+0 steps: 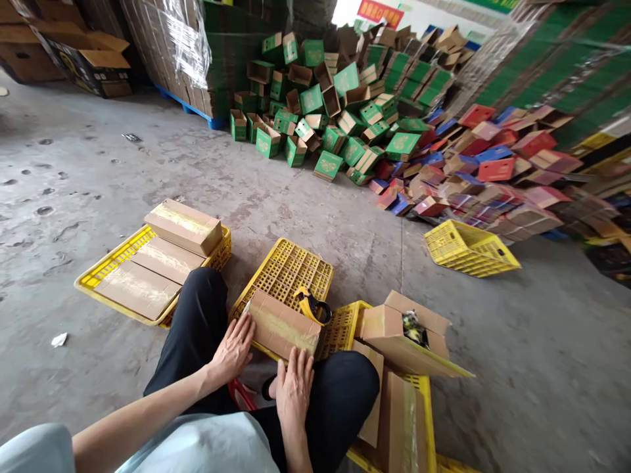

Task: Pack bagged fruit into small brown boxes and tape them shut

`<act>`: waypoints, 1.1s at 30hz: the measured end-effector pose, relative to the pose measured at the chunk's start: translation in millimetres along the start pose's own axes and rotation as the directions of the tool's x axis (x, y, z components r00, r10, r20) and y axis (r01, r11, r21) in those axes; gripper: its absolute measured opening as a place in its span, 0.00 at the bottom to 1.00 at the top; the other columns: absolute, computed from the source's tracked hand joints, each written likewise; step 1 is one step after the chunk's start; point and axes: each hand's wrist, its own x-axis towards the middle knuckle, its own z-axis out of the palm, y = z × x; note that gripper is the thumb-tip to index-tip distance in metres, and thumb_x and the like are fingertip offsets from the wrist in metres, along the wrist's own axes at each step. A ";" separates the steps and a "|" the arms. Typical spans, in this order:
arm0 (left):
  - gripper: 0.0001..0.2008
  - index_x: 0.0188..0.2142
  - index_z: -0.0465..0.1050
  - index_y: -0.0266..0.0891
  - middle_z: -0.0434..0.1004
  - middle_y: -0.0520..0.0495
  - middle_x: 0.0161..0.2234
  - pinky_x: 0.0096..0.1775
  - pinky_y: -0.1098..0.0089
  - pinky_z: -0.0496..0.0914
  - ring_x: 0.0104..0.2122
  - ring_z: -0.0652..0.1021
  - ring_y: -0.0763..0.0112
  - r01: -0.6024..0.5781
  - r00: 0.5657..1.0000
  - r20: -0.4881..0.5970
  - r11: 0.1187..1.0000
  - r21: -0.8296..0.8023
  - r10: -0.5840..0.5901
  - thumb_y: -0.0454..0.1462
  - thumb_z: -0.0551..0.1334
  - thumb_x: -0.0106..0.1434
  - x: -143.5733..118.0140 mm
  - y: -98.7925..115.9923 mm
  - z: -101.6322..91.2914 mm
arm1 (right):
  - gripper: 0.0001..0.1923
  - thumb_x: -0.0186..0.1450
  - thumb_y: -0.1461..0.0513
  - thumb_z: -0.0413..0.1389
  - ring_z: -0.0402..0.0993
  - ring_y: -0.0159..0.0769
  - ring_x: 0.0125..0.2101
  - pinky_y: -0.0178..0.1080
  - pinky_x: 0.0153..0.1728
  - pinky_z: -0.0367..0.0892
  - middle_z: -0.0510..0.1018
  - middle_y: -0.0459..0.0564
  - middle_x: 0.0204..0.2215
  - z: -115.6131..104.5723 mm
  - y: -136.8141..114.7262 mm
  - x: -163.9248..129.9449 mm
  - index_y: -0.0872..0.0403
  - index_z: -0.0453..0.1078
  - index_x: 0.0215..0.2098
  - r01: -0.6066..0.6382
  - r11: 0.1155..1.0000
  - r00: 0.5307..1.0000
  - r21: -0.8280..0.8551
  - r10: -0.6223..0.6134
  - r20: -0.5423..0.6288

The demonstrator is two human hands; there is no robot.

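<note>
A taped brown cardboard box [283,323] lies on an upturned yellow plastic crate [280,263] in front of my knees. My left hand [234,345] rests flat with fingers stretched out against the box's left end. Along its near side, toward the right, my right hand [296,384] touches it, fingers extended. Neither hand grips anything. Just behind the box, on the crate, lies a yellow and black tape dispenser [314,306].
Left, a yellow crate [93,272] holds several taped boxes [185,226]. Right, an open-flapped box [387,328] sits on another crate [428,420] of boxes. Another yellow crate [470,249] lies beyond. Green cartons [328,164] and red-blue cartons [495,169] are heaped behind.
</note>
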 end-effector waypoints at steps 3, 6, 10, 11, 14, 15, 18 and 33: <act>0.43 0.74 0.52 0.36 0.41 0.30 0.76 0.68 0.37 0.52 0.74 0.44 0.35 -0.047 0.999 -0.002 0.999 -0.021 0.047 0.38 0.64 0.62 6.3 10.6 7.3 | 0.33 0.78 0.47 0.41 0.62 0.62 0.68 0.60 0.65 0.62 0.70 0.64 0.67 4.8 -19.3 8.3 0.59 0.68 0.68 0.108 0.992 0.994 0.068 -0.107 -0.008; 0.40 0.74 0.54 0.40 0.40 0.33 0.77 0.69 0.39 0.50 0.75 0.45 0.39 -0.114 0.993 0.023 0.993 -0.043 0.115 0.34 0.61 0.63 18.0 13.2 3.9 | 0.30 0.78 0.50 0.43 0.63 0.60 0.68 0.60 0.65 0.62 0.70 0.62 0.67 7.6 -35.4 23.6 0.57 0.67 0.69 0.200 0.975 0.979 0.097 -0.202 0.009; 0.43 0.74 0.55 0.42 0.45 0.36 0.76 0.70 0.44 0.51 0.74 0.51 0.44 -0.127 0.989 0.062 0.988 -0.082 0.133 0.31 0.62 0.60 37.4 8.4 -10.1 | 0.27 0.79 0.56 0.42 0.64 0.58 0.67 0.59 0.64 0.63 0.71 0.60 0.67 5.3 -44.3 49.4 0.55 0.67 0.69 0.224 0.970 0.973 0.096 -0.228 0.036; 0.43 0.74 0.56 0.42 0.48 0.36 0.76 0.70 0.45 0.51 0.74 0.53 0.45 -0.118 0.991 0.057 0.989 -0.091 0.124 0.31 0.62 0.59 41.2 7.6 -12.9 | 0.26 0.79 0.57 0.42 0.65 0.56 0.67 0.59 0.64 0.63 0.71 0.59 0.67 3.9 -44.2 54.8 0.54 0.67 0.69 0.232 0.968 0.971 0.097 -0.236 0.031; 0.41 0.73 0.58 0.40 0.54 0.36 0.74 0.70 0.46 0.52 0.72 0.58 0.46 -0.089 0.996 0.018 0.990 -0.108 0.091 0.34 0.63 0.60 48.3 9.2 -16.5 | 0.25 0.78 0.57 0.43 0.66 0.54 0.66 0.56 0.64 0.63 0.72 0.59 0.66 -0.4 -41.8 65.9 0.55 0.67 0.69 0.277 0.956 0.961 0.094 -0.277 -0.007; 0.40 0.73 0.59 0.40 0.55 0.36 0.74 0.70 0.46 0.53 0.71 0.58 0.45 -0.077 0.997 0.003 0.991 -0.107 0.078 0.35 0.63 0.61 49.6 10.8 -16.4 | 0.26 0.79 0.57 0.44 0.67 0.53 0.66 0.56 0.64 0.63 0.72 0.59 0.66 -1.8 -41.2 68.2 0.55 0.66 0.69 0.289 0.953 0.957 0.090 -0.288 -0.020; 0.40 0.72 0.60 0.39 0.55 0.34 0.74 0.69 0.45 0.53 0.72 0.56 0.41 -0.046 0.999 -0.030 0.995 -0.089 0.044 0.38 0.64 0.61 52.8 15.9 -15.4 | 0.27 0.79 0.55 0.43 0.68 0.54 0.64 0.56 0.62 0.65 0.72 0.60 0.66 -4.8 -43.2 72.5 0.56 0.65 0.70 0.280 0.957 0.960 0.078 -0.279 -0.030; 0.52 0.75 0.52 0.39 0.52 0.31 0.74 0.69 0.48 0.56 0.74 0.54 0.42 0.020 1.000 -0.011 0.998 -0.056 -0.021 0.47 0.71 0.55 55.0 -1.1 -17.3 | 0.28 0.80 0.53 0.38 0.76 0.48 0.54 0.48 0.54 0.68 0.77 0.62 0.59 -22.5 24.0 75.5 0.55 0.72 0.63 0.095 0.995 0.989 0.012 -0.093 -0.111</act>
